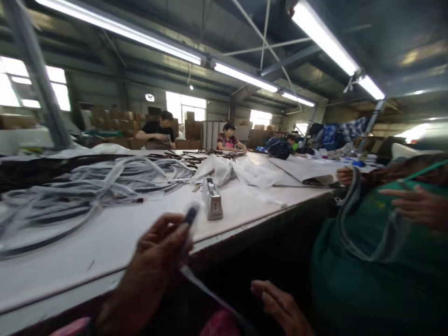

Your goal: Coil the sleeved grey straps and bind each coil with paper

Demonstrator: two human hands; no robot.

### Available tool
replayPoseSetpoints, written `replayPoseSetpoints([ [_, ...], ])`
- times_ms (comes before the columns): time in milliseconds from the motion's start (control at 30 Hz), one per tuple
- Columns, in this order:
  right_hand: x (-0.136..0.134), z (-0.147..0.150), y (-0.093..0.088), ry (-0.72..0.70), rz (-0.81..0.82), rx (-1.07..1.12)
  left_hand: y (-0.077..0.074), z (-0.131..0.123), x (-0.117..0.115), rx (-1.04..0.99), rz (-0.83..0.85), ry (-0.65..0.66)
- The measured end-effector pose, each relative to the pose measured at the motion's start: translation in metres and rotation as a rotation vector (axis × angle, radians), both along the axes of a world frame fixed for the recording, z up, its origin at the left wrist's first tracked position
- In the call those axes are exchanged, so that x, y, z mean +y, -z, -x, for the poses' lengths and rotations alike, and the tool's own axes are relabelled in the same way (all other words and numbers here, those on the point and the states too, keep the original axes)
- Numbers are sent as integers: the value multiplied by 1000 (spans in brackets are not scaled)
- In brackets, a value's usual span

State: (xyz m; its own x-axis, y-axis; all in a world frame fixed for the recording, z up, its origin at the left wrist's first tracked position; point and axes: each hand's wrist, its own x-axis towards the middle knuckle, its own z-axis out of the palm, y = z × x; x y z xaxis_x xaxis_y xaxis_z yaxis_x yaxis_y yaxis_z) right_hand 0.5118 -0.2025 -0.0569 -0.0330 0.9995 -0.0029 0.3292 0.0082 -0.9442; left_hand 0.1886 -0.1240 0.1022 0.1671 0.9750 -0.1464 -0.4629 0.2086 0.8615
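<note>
Near the table's front edge my left hand (157,256) pinches the end of a strip; its dark tip (191,213) sticks up past my fingers and is blurred. From below that hand a pale length of strip (203,285) runs down to the right. My right hand (280,305) is low in the view, right of the strip, fingers apart and nothing in them. A grey tape dispenser (213,200) stands on the white table (140,233), just beyond my left hand.
Grey and white strips (115,177) lie piled on the left of the table. Clear plastic (220,169) is behind the dispenser. Close on the right, a person in green (371,275) holds a looped strip (345,228). Other people sit across the table.
</note>
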Motion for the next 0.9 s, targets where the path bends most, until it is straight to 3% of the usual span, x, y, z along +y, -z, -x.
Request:
replayPoseSetpoints([
  [33, 13, 25, -24, -55, -24, 145, 12, -19, -4, 23, -117, 7],
  [100, 36, 70, -75, -121, -128, 419, 37, -54, -12, 82, -245, 175],
  [167, 54, 99, -116, -160, -78, 676, 60, -76, -20, 58, -337, 262],
  [267, 70, 108, -151, -149, 53, 861, 75, -79, -25, 101, -453, 344],
  [367, 76, 90, -166, -292, 30, 659, 55, -54, -20, 401, -565, 238],
  [467, 78, 69, -187, -408, -24, 260, 3, -28, -9, 646, -825, -25],
  [500, 79, 65, -196, -445, -30, 135, -18, -24, -4, 685, -957, -55],
  [567, 80, 63, -216, -532, -43, -67, -55, -21, 10, 694, -1097, -23],
  [633, 84, 65, -234, -585, -91, -195, -80, -22, 29, 702, -1023, 210],
  [700, 90, 65, -248, -566, -136, -273, -86, -23, 47, 705, -855, 556],
  [767, 98, 60, -257, -503, -159, -325, -79, -20, 61, 657, -694, 734],
  [900, 114, 38, -261, -432, -180, -390, -60, -2, 70, 582, -525, 711],
])
